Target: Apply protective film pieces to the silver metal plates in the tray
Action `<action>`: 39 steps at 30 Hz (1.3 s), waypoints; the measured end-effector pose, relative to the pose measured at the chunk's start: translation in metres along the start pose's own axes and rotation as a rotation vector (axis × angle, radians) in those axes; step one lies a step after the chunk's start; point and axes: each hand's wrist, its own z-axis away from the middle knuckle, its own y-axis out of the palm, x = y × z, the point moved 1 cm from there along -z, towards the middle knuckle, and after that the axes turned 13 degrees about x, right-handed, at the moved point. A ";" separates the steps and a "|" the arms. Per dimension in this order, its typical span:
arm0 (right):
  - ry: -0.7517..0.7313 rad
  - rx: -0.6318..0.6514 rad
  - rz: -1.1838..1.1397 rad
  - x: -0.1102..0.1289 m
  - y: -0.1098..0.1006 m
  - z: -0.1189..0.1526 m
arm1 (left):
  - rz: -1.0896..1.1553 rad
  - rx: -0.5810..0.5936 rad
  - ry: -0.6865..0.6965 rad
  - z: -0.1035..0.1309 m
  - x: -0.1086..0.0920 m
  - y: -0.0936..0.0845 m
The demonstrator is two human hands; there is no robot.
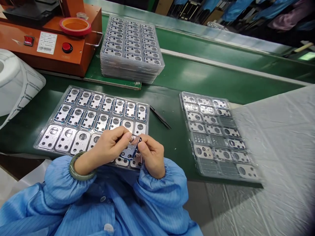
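Note:
A small plate with a blue edge and round holes [128,152] is held up above the near right part of a clear tray [51,122] filled with similar metal plates. My left hand [109,144] pinches its upper left corner between thumb and finger. At the upper right corner, my right hand [152,151] grips the same plate with thumb and forefinger. Some plates in the tray show blue edges, others are plain silver. Both hands hide part of the tray's lower rows.
Black tweezers [160,117] lie right of the tray. A partly filled tray [211,131] is at the right, a tall tray stack [131,49] behind. An orange machine [85,49] bearing a tape roll [75,26] and a white roll [14,78] stand left.

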 end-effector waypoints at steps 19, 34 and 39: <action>-0.028 0.080 0.250 0.007 0.008 -0.005 | 0.082 -0.063 0.006 0.000 -0.001 -0.004; 0.052 0.041 0.122 0.004 0.003 -0.001 | 0.288 -0.084 -0.049 0.002 0.003 -0.008; 0.068 0.023 0.113 0.003 0.003 -0.001 | 0.344 -0.057 -0.117 0.001 0.003 -0.007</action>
